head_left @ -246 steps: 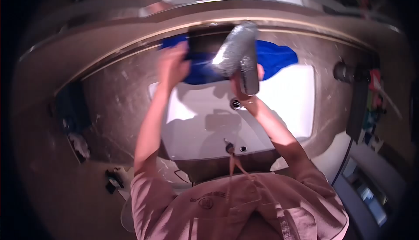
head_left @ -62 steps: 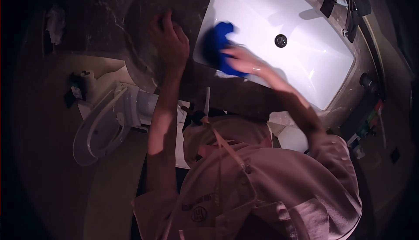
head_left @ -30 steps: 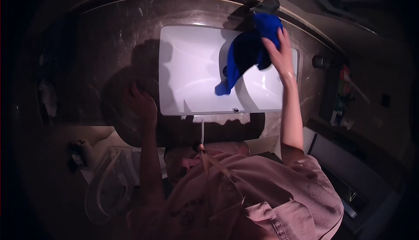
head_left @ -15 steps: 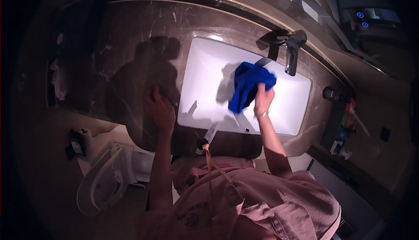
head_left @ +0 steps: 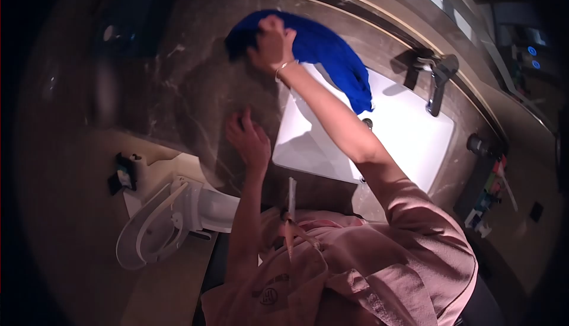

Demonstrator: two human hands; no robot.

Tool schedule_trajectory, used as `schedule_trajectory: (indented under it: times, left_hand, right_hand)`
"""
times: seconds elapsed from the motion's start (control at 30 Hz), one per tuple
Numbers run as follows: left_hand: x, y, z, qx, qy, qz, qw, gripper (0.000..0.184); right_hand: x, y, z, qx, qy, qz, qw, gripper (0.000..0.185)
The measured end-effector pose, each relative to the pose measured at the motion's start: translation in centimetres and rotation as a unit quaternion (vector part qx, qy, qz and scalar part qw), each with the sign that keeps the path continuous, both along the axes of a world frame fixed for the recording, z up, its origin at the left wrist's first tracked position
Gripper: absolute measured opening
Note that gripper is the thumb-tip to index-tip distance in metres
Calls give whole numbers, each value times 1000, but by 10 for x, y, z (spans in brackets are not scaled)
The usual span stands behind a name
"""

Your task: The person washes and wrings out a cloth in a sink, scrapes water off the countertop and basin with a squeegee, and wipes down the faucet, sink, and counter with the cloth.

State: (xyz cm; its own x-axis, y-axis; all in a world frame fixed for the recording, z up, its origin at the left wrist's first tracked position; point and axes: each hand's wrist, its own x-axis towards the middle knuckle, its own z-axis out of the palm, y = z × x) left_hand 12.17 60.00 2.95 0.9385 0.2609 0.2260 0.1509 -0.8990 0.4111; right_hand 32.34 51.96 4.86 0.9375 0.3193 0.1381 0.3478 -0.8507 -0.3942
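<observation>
A long blue cloth [head_left: 332, 53] lies over the dark marble counter [head_left: 195, 71], and its right end hangs into the white sink [head_left: 415, 130]. My right hand [head_left: 274, 46], with a thin bracelet at the wrist, is closed on the cloth's left part, beyond the sink's left corner. On the counter left of the sink rests my left hand [head_left: 249, 139], its fingers apart and nothing in it. The drain [head_left: 367, 123] shows just below the cloth's hanging end.
A dark metal faucet [head_left: 437, 86] stands at the sink's far right. Right of the sink is a dark cylindrical object [head_left: 479, 144]. A toilet [head_left: 157, 225] is at the lower left, and a dark blue box-like object [head_left: 133, 21] at the far left. A mirror runs along the upper right.
My right hand has carried the blue cloth from inside the sink up and left onto the counter, where it is spread longer. My left hand stays on the counter, while the view has shifted.
</observation>
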Motion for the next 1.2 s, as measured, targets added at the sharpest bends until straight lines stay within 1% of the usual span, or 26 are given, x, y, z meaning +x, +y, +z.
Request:
schedule_trajectory:
  times: [0.03,0.07,0.13,0.17,0.23,0.27,0.3,0.37,0.4,0.5,0.53,0.6,0.63,0.67,0.7,0.73,0.77,0.83,0.87,0.9,0.97,1.03,1.1,1.2]
  left_hand:
    - [1,-1,1,-3,-10,2,1000,45]
    - [0,0,2,-14,-13,2,1000,42]
    - [-3,1,-2,-85,-69,23,994,38]
    - [-1,2,-4,-121,-107,33,986,37]
    - [-4,2,-5,-107,-138,91,980,35]
    - [-10,3,-3,-102,-152,120,976,35]
    - [-18,5,2,-121,-155,134,971,35]
    - [-31,10,12,-160,-165,158,960,36]
    - [-42,14,22,-166,-169,154,959,35]
    - [-76,29,46,-151,-117,58,980,33]
    - [-88,32,44,-154,-113,41,981,32]
    - [-106,36,45,-157,-106,74,979,33]
    - [-113,38,44,-160,-101,89,978,33]
    - [-117,42,42,-171,-125,106,972,33]
    - [-119,44,45,-172,-134,129,967,32]
    - [-121,45,50,-172,-143,151,963,32]
    - [-120,47,51,-175,-152,170,958,31]
    - [-127,52,42,-182,-162,177,954,29]
    - [-129,52,37,-196,-163,180,950,28]
    - [-130,54,34,-210,-164,182,947,28]
    - [-132,56,34,-193,-136,169,957,28]
    - [-132,60,36,-186,-115,162,962,29]
    - [-130,67,32,-169,-115,147,968,29]
    - [-125,78,33,-172,-107,139,969,29]
  right_hand:
    - [-12,15,-2,-22,3,60,998,37]
    - [-24,24,-4,-36,-8,89,995,37]
    - [-50,26,-5,-44,21,166,985,37]
    - [-68,21,-3,-40,10,201,979,36]
    - [-113,5,-4,-10,9,268,963,35]
    - [-134,-3,0,3,54,286,957,35]
    - [-154,-7,0,41,63,273,959,36]
    - [-195,-12,1,50,87,271,957,37]
    - [-216,-16,5,25,108,295,949,37]
    - [-265,-20,25,39,235,353,905,35]
    - [-270,-21,30,10,279,373,885,34]
    - [-269,-23,39,-52,361,403,839,35]
    - [-262,-24,40,76,400,317,856,36]
    - [-250,-23,40,203,431,224,850,37]
    - [-236,-18,40,325,452,126,821,39]
    - [-218,-8,38,307,298,151,891,40]
    - [-196,3,36,280,133,168,936,40]
    - [-148,34,37,171,76,255,949,44]
    - [-128,51,32,64,67,306,947,47]
    - [-106,67,25,-45,57,352,933,51]
    - [-62,99,-13,-19,-11,346,938,55]
    - [-16,126,-5,-37,43,305,951,54]
    - [38,144,-6,-77,28,226,971,51]
    - [100,119,-6,-76,-10,106,991,50]
